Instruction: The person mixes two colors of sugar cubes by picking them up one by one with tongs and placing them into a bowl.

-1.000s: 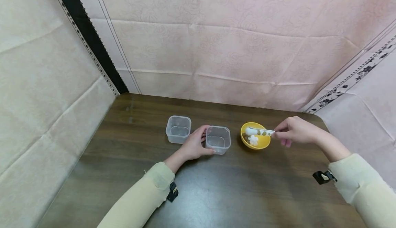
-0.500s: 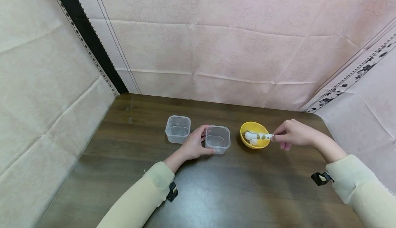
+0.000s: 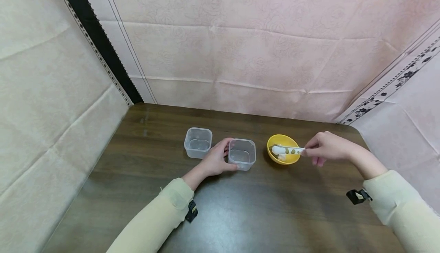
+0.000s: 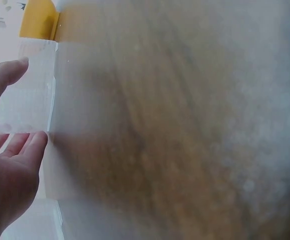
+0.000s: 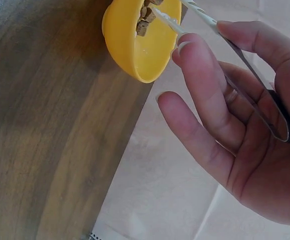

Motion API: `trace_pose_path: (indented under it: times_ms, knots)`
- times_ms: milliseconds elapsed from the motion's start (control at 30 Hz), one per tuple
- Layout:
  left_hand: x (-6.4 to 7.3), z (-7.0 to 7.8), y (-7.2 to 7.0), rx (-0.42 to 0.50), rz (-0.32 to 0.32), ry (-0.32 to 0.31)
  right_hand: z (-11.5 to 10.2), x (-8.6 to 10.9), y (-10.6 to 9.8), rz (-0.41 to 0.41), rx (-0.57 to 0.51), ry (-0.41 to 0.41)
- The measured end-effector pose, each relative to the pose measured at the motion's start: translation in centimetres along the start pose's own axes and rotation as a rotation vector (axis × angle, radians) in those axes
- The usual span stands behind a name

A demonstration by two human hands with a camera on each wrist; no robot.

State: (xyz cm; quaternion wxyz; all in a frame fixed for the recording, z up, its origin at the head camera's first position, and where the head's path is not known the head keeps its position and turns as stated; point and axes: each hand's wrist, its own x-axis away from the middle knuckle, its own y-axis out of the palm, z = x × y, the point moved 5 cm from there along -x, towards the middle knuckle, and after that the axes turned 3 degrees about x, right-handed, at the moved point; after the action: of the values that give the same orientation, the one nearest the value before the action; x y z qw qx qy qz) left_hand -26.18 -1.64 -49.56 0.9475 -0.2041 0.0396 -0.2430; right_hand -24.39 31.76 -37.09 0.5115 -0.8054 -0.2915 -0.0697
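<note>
My left hand (image 3: 217,160) holds the nearer of two clear plastic containers (image 3: 242,155), thumb along its front and forefinger at its back left corner. In the left wrist view, fingertips (image 4: 39,140) touch the container's side. My right hand (image 3: 330,146) pinches white tongs with green-brown spots (image 3: 290,150) between thumb and fingers. Their tips reach into a yellow bowl (image 3: 293,161), among brown cubes (image 5: 144,25) and white pieces (image 3: 282,157). The tongs partly cover the white pieces in the head view; whether they grip one, I cannot tell.
A second clear container (image 3: 198,142) stands just left of my left hand. All of these sit on a dark wooden table (image 3: 240,207). Pale cloth (image 3: 240,66) hangs behind the table and at both sides.
The right hand has lowered the tongs, so their tips are now down over the white pieces, which showed more fully before. My left hand and both containers have stayed in place.
</note>
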Motion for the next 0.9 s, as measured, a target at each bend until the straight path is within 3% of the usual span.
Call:
trace_pose_path:
  times_ms: [400,533,767,900]
  knots:
    - [0.0,0.4,-0.1,-0.034,-0.014,-0.011,0.0,0.6,-0.6,0.057,0.007,-0.005]
    - [0.0,0.6,0.1,-0.032,-0.012,-0.005,0.3,0.8,-0.2,0.107,0.053,-0.016]
    - [-0.2,0.7,0.1,-0.024,0.016,0.088,0.1,1.4,0.1,0.233,0.173,-0.043]
    - [-0.3,0.6,0.0,-0.049,0.018,0.083,-0.2,1.7,0.1,0.28,0.222,-0.042]
